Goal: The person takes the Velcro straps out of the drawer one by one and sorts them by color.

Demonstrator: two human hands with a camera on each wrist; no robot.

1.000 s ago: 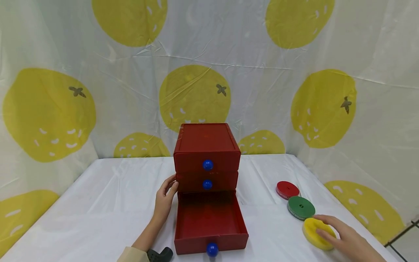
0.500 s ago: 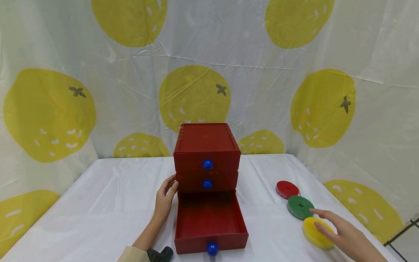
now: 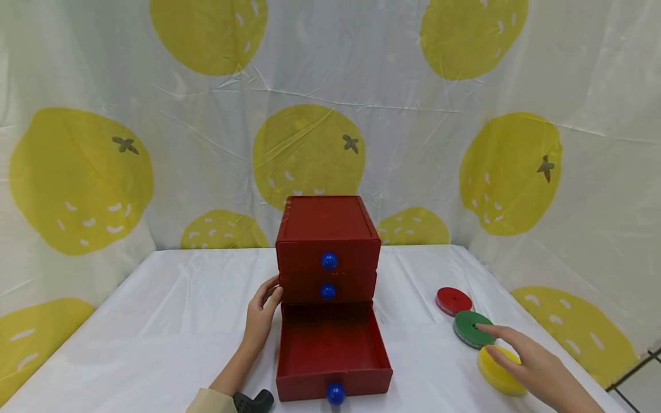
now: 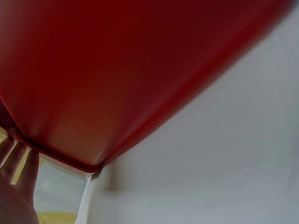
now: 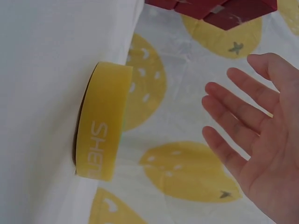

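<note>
A red three-drawer box (image 3: 327, 232) stands mid-table, its bottom drawer (image 3: 331, 351) pulled out and empty, each drawer with a blue knob (image 3: 335, 393). My left hand (image 3: 260, 315) rests against the box's left side, fingers on the middle drawer's edge; its fingers (image 4: 18, 163) show in the left wrist view beside the red wall (image 4: 117, 70). At the right lie a red roll (image 3: 453, 300), a green roll (image 3: 471, 328) and a yellow roll (image 3: 498, 373). My right hand (image 3: 521, 358) hovers open over the yellow roll, fingertips above the green one. The right wrist view shows the yellow roll (image 5: 103, 135) apart from the spread palm (image 5: 261, 140).
A white cloth covers the table (image 3: 155, 321), and lemon-print sheets (image 3: 310, 115) wall it in at the back and sides. A dark wrist-mounted device (image 3: 253, 400) shows at the bottom edge. The table's right edge (image 3: 609, 384) runs close to the rolls.
My right hand has lifted off the yellow roll and moved up-left, so its fingertips now reach over the green roll. The left hand and the box have not moved.
</note>
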